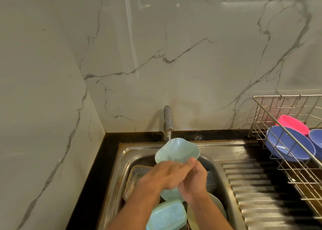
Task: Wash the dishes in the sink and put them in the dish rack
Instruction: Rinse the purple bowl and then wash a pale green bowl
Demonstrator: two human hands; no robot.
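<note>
A pale green wavy-rimmed dish (176, 149) is held tilted over the steel sink (125, 153), its upper rim under the water running from the tap (168, 119). My left hand (167, 175) grips its near side with the thumb laid across the inside. My right hand (193, 181) holds the same dish from the right, fingers curled behind it. In the sink below lie a light blue rectangular container (167, 215), a brownish tray (134, 179) and other dishes, partly hidden by my arms. The wire dish rack (261, 114) stands at the right.
In the rack lie two blue bowls (287, 146) and a pink bowl (294, 124). A ribbed steel drainboard (257, 191) runs between sink and rack. A black counter edge (94, 174) borders the sink on the left, under marble walls.
</note>
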